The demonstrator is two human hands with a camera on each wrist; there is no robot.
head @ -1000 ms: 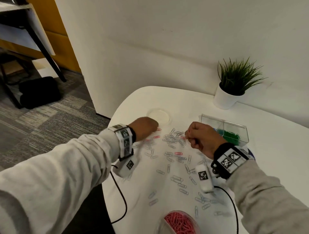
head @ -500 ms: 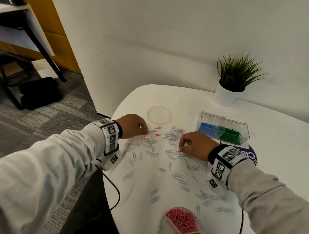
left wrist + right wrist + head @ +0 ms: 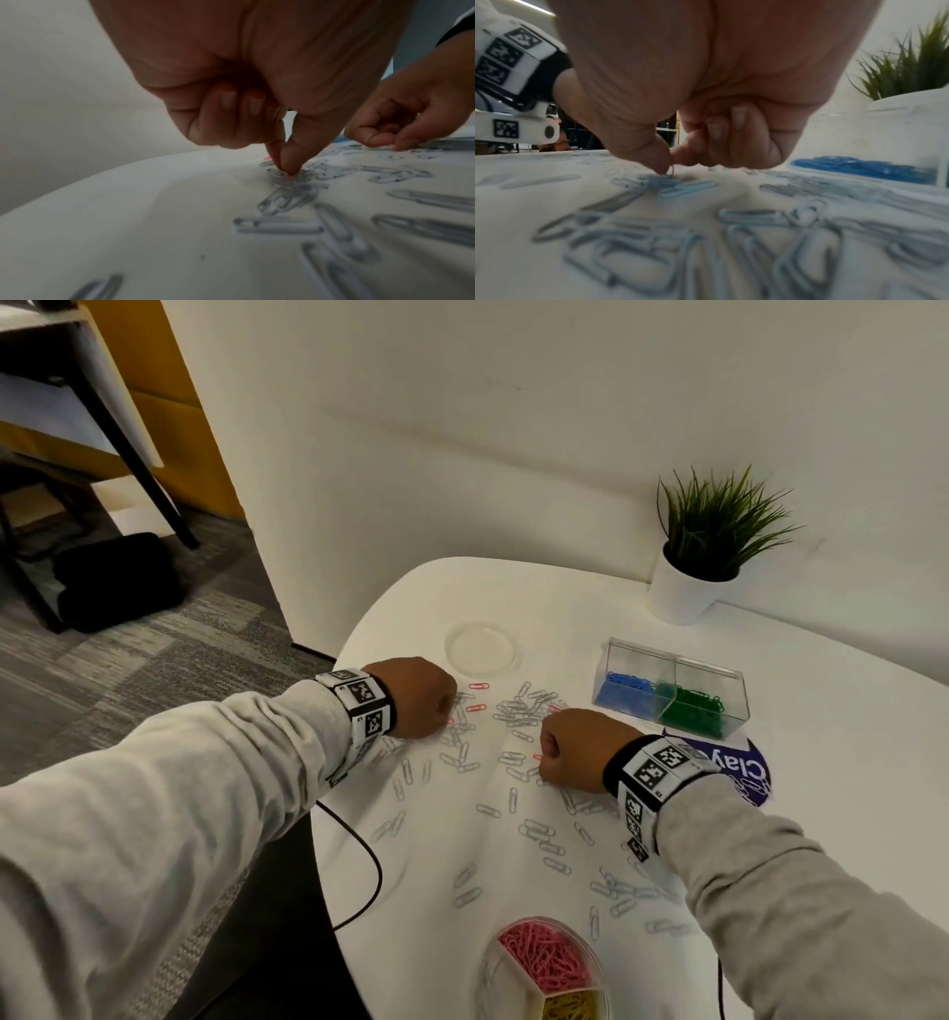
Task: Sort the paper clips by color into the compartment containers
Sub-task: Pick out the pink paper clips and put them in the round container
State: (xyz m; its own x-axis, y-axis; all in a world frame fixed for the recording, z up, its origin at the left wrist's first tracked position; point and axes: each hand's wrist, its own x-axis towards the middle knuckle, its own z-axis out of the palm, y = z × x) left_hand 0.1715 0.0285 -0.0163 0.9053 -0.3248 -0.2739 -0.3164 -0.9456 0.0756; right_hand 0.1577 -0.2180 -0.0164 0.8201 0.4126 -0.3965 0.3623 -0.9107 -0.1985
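Several silver paper clips point(image 3: 518, 711) lie scattered on the white table point(image 3: 821, 762), with a few red clips point(image 3: 478, 686) among them. My left hand point(image 3: 421, 698) is curled at the left of the pile. Its thumb and forefinger point(image 3: 285, 170) pinch together on a clip that shows faint red. My right hand point(image 3: 570, 752) is curled at the middle, and its thumb and forefinger pinch a red clip point(image 3: 671, 171) just off the table. A clear box point(image 3: 672, 667) at the right holds blue clips point(image 3: 624, 693) and green clips point(image 3: 693, 713).
A round divided container point(image 3: 485, 973) at the near edge holds pink clips point(image 3: 547, 958) and yellow clips point(image 3: 572, 1006). A clear round lid point(image 3: 482, 648) lies behind the pile. A potted plant point(image 3: 688, 588) stands at the back right, a purple sticker point(image 3: 739, 762) lies by the box, and a black cable point(image 3: 359, 855) hangs off the left edge.
Both hands have come back from the far side of the pile toward me and dropped to the table. The right hand has turned knuckles up and pinches a red clip.
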